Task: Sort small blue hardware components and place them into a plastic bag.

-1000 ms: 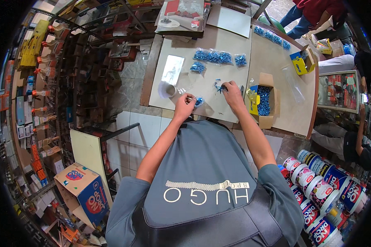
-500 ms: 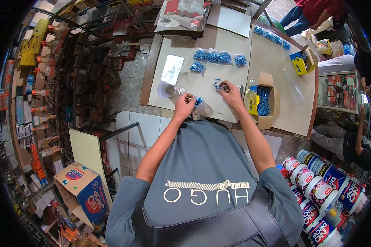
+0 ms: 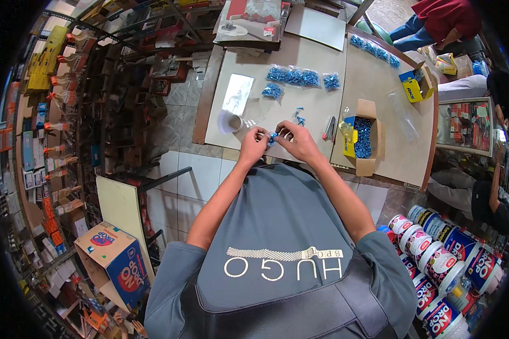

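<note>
At the table's near edge, my left hand (image 3: 253, 146) pinches a small clear plastic bag of blue screws (image 3: 272, 139). The fingers of my right hand (image 3: 301, 144) are closed together at the same bag's right side. Whether they grip the plastic or a screw is hidden. Several loose blue screws (image 3: 300, 120) lie on the table just beyond my right hand. An open yellow and blue carton (image 3: 348, 141) full of blue screws stands further right. Beyond my hands lie a filled bag (image 3: 272, 91), a row of filled bags (image 3: 292, 76) and one more bag (image 3: 331, 82).
A stapler (image 3: 329, 129) lies left of the carton. Clear plastic sleeves (image 3: 237, 95) and a roll (image 3: 229, 121) are at the left. More filled bags (image 3: 374, 51) and a second yellow carton (image 3: 415, 85) sit at the far right. Paint tubs (image 3: 438, 265) are stacked on the right.
My right hand has moved left and nearer, from the loose screws to the bag at my left hand. The loose screws and the stapler now show uncovered. My left hand has stayed at the bag.
</note>
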A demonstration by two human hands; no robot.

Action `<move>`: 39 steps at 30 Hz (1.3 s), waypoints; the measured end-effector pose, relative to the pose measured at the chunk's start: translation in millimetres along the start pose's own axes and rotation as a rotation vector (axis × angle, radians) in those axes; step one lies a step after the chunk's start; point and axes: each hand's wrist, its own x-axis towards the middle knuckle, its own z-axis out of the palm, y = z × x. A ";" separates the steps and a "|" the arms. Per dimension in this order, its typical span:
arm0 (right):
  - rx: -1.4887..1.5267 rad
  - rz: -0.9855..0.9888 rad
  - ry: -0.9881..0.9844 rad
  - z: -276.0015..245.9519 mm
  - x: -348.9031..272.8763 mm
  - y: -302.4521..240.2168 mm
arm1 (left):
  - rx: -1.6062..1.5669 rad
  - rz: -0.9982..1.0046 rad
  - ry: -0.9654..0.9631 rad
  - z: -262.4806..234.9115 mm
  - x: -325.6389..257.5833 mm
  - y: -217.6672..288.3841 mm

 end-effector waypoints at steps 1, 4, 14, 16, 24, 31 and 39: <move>0.000 -0.001 -0.002 0.3 0.1 -1.9 | -0.001 0.000 0.002 -0.4 1.1 -3.8; 0.014 0.023 -0.014 -1.0 -1.0 -7.8 | -0.003 0.019 0.007 -0.7 2.4 -8.7; -0.148 -0.060 0.279 -4.9 9.6 41.3 | -0.009 0.035 0.015 -2.9 0.0 -9.0; -0.182 -0.001 0.383 -10.9 13.0 58.1 | -0.007 0.032 0.018 -3.8 -2.1 -6.0; -0.363 0.014 0.308 -15.0 19.3 93.5 | -0.050 0.019 0.032 -3.6 -3.3 -13.2; -0.354 0.101 0.342 -21.3 22.5 107.2 | -0.038 0.003 0.028 -5.0 -6.9 -6.2; 0.271 0.232 0.398 -2.9 23.6 75.4 | -0.017 0.011 0.042 -5.2 -6.5 -7.0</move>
